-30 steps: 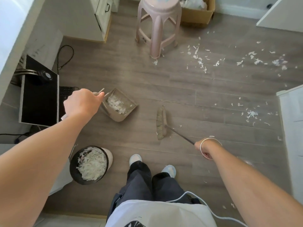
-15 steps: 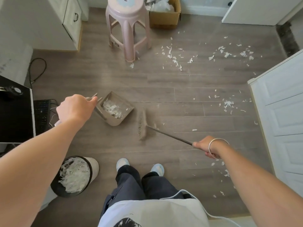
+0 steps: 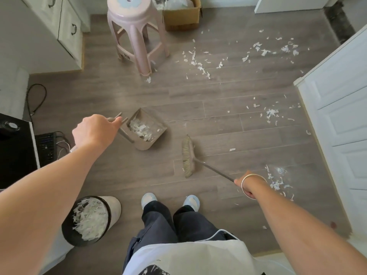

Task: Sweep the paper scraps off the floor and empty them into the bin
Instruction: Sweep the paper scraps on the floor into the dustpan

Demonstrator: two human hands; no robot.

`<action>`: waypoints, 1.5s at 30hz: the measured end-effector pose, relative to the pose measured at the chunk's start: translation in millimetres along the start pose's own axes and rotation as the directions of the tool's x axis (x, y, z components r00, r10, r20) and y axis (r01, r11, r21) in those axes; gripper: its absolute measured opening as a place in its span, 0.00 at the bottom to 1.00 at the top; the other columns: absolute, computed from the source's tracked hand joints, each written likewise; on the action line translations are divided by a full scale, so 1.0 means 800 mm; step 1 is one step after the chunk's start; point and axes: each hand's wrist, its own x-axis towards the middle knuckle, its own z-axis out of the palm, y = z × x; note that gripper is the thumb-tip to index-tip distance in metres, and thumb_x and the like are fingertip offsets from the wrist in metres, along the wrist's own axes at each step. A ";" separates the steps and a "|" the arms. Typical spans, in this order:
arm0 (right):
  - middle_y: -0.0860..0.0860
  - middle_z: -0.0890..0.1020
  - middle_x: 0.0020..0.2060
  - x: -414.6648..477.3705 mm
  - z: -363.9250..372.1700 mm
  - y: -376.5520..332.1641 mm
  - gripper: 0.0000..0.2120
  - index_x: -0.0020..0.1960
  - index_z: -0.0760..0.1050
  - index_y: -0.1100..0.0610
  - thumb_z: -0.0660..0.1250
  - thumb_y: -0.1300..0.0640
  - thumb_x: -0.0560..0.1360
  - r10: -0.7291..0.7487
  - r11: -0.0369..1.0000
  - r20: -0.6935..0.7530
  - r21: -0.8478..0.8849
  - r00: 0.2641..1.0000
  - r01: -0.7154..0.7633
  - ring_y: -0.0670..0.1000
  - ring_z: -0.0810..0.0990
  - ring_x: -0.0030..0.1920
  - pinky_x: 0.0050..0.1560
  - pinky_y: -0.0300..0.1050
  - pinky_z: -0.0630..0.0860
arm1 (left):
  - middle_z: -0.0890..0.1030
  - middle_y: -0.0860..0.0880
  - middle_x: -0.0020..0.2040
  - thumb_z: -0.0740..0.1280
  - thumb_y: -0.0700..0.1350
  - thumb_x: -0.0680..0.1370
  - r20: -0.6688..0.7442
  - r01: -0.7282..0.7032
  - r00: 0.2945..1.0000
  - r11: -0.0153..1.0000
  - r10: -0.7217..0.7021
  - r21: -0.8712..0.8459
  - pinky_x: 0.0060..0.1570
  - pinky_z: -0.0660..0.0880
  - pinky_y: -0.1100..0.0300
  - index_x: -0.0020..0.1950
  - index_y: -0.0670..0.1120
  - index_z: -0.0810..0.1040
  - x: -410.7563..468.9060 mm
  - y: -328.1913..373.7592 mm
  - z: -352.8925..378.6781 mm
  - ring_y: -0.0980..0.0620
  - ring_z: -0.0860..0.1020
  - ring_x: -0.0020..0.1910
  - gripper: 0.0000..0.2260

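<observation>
Over the last second your view has swung right, away from the round black-lined waste bin (image 3: pixel 115 207) now at your lower left, and a fresh cluster of white paper scraps (image 3: pixel 277 183) has come into sight just beside your right wrist. Your left hand (image 3: pixel 93 130) still grips the thin metal handle of the beige plastic dustpan (image 3: pixel 156 126), fingers curled round it. The pan is tipped back with a small heap of scraps in it, and I cannot tell whether its lip touches the boards. Your right hand (image 3: pixel 246 185), with a silver bangle (image 3: pixel 253 176) on the wrist, holds the slim rod of the straw-bristled broom (image 3: pixel 187 156), whose head sits on the floor right of the pan. That reads as turning to gather more rather than emptying now. The bin already holds plenty of scraps. The grey wood-plank floor (image 3: pixel 218 96) still carries scattered scraps beyond the pale pink plastic stool (image 3: pixel 137 36) and more near the white panelled door (image 3: pixel 337 116). A brown cardboard box (image 3: pixel 182 18) sits behind the stool, a cream cabinet (image 3: pixel 65 30) stands far left, and a black computer case (image 3: pixel 15 153) is by your left arm.
</observation>
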 end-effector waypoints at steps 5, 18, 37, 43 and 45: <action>0.59 0.76 0.35 0.019 -0.007 0.054 0.21 0.41 0.70 0.61 0.52 0.47 0.81 0.062 0.998 0.056 -0.006 0.996 -0.062 0.55 0.76 0.51 0.51 0.43 0.68 | 0.76 0.42 0.38 0.60 0.64 0.77 0.031 -0.047 0.998 0.998 0.046 0.052 0.45 0.70 0.53 0.41 0.44 0.80 -0.004 0.049 0.012 0.41 0.74 0.39 0.25; 0.63 0.83 0.50 0.038 0.029 0.248 0.22 0.69 0.68 0.62 0.53 0.50 0.81 0.298 0.821 0.089 0.485 0.951 -0.302 0.57 0.77 0.48 0.56 0.45 0.71 | 0.71 0.44 0.32 0.61 0.63 0.78 0.094 -0.322 0.945 0.941 0.313 0.101 0.42 0.69 0.53 0.42 0.44 0.81 -0.049 0.215 0.051 0.39 0.74 0.38 0.23; 0.54 0.67 0.21 -0.036 0.073 0.327 0.22 0.31 0.65 0.59 0.61 0.45 0.76 0.522 0.328 0.320 0.781 0.791 -0.532 0.50 0.65 0.21 0.29 0.42 0.65 | 0.76 0.45 0.32 0.64 0.60 0.78 0.270 -0.719 0.683 0.690 0.678 0.085 0.39 0.70 0.55 0.30 0.49 0.72 -0.072 0.393 0.052 0.42 0.75 0.34 0.21; 0.53 0.74 0.28 -0.087 0.107 0.324 0.15 0.33 0.70 0.58 0.65 0.49 0.73 0.668 0.183 0.328 0.797 0.668 -0.575 0.54 0.74 0.31 0.37 0.43 0.69 | 0.78 0.44 0.33 0.65 0.61 0.76 0.345 -0.842 0.529 0.530 0.775 0.102 0.37 0.71 0.56 0.29 0.48 0.75 -0.076 0.452 0.073 0.43 0.76 0.32 0.21; 0.53 0.76 0.30 -0.096 0.115 0.317 0.11 0.35 0.71 0.58 0.64 0.53 0.73 0.684 0.143 0.355 0.792 0.638 -0.593 0.53 0.74 0.29 0.33 0.40 0.68 | 0.78 0.45 0.31 0.65 0.62 0.75 0.348 -0.872 0.488 0.470 0.801 0.141 0.33 0.69 0.58 0.32 0.46 0.79 -0.079 0.469 0.078 0.45 0.76 0.30 0.22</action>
